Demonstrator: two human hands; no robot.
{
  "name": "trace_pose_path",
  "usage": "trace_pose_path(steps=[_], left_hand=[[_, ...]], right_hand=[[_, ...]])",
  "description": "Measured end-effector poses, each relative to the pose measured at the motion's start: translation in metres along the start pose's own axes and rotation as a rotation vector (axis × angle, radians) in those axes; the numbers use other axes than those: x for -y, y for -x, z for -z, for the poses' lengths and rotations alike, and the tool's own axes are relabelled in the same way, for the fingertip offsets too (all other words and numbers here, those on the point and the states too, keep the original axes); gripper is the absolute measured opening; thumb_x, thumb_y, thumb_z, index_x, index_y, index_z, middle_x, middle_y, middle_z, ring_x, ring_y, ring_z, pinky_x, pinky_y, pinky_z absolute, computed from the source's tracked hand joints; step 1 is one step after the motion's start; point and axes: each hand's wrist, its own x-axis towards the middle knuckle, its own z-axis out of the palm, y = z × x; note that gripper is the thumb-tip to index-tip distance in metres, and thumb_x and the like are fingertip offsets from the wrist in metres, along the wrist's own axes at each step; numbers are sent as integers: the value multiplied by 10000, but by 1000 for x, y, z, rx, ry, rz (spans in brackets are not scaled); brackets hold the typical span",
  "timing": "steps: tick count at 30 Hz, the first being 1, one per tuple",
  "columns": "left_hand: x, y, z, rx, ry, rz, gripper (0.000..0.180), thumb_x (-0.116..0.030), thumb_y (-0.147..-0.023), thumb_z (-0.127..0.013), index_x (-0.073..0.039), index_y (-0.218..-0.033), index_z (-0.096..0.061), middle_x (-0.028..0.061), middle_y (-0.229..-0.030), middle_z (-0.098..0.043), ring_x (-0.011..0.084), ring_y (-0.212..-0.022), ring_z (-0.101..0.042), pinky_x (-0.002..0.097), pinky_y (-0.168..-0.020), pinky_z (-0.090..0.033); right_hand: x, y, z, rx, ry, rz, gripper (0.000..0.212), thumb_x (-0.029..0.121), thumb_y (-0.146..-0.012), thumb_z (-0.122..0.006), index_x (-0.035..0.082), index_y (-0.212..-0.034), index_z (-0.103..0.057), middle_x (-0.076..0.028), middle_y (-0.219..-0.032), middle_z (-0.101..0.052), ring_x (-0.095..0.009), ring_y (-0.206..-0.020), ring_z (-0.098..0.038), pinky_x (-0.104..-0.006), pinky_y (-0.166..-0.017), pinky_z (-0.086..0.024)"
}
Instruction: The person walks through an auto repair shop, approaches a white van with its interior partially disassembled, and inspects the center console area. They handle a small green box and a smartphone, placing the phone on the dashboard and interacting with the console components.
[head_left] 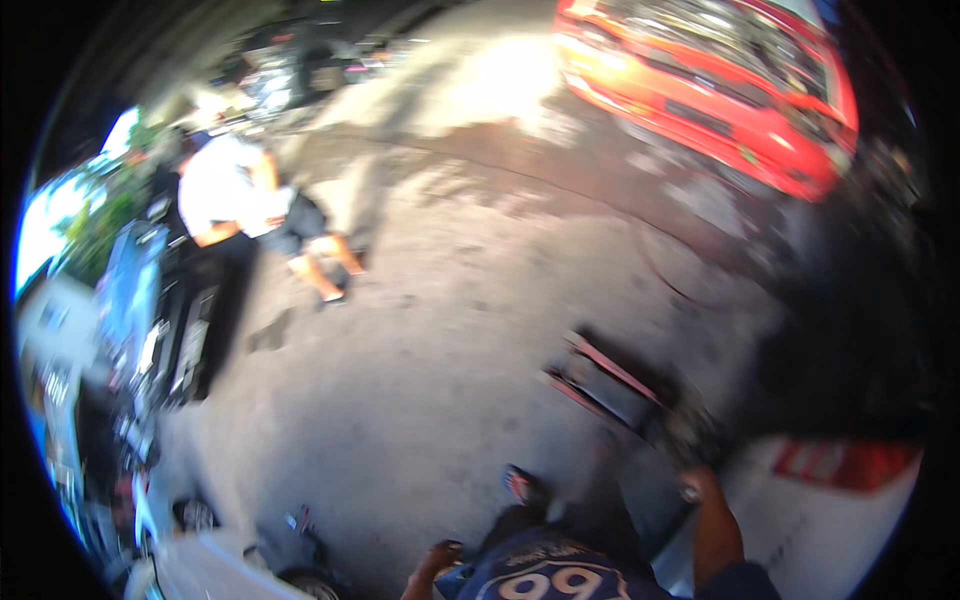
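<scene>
My left hand point(445, 553) hangs low beside my dark blue shirt point(545, 572), its fingers smeared by motion. Further right, my right hand point(700, 484) is at the edge of a white car point(820, 520) with a red tail light. A small pale spot shows at its fingers, but blur hides whether they grip anything. Just ahead of that hand, a low trolley jack point(605, 380) with reddish side rails lies on the concrete floor point(430, 330). The jack's near end fades into a dark, blurred patch by my right hand.
A red car point(710, 85) with its hood up stands at the far right. A person in a white shirt point(225, 185) bends beside a dark vehicle point(185, 330) on the left. A thin hose or cable point(560, 185) crosses the floor. Another pale car point(220, 565) is at the lower left.
</scene>
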Motion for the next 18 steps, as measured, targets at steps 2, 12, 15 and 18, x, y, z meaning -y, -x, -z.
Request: trace_pose_path(steps=[2, 12, 15, 18], left_hand=[[4, 10, -15, -115, -417, -148, 447, -413, -937, -687, -95, -1250, -703, 130, -1163, -748, 236, -1038, -736, 367, -928, -570], [-10, 65, -81, -493, 98, -95, 469, -397, -955, -634, -63, -1281, -682, 151, -1097, -759, 252, -938, -747, 383, -879, -567], [27, 53, -127, -441, 122, -104, 457, -390, -954, -636, -89, -1296, -678, 123, -1105, -754, 240, -926, -737, 368, -852, -571], [70, 36, -176, -324, 98, -129, 471, -477, -930, -640, -138, -1249, -714, 92, -1018, -766, 222, -893, -736, 361, -800, -578]], right_hand=[[22, -30, 26, -42, 364, 234, 193, 70, -818, -710, -27, -985, -709, -199, -900, -714, -323, -689, -695, -447, -500, -561], [115, -37, 51, -499, 618, 587, 228, 114, -913, -671, -41, -1079, -672, -265, -1043, -683, -426, -919, -692, -510, -736, -578], [134, -12, 44, -499, 655, 614, 255, 132, -901, -683, -39, -1089, -666, -265, -1047, -675, -428, -935, -680, -510, -753, -570], [146, 5, 34, -497, 668, 645, 284, 149, -888, -696, -36, -1100, -660, -266, -1051, -667, -430, -950, -669, -510, -769, -562]])
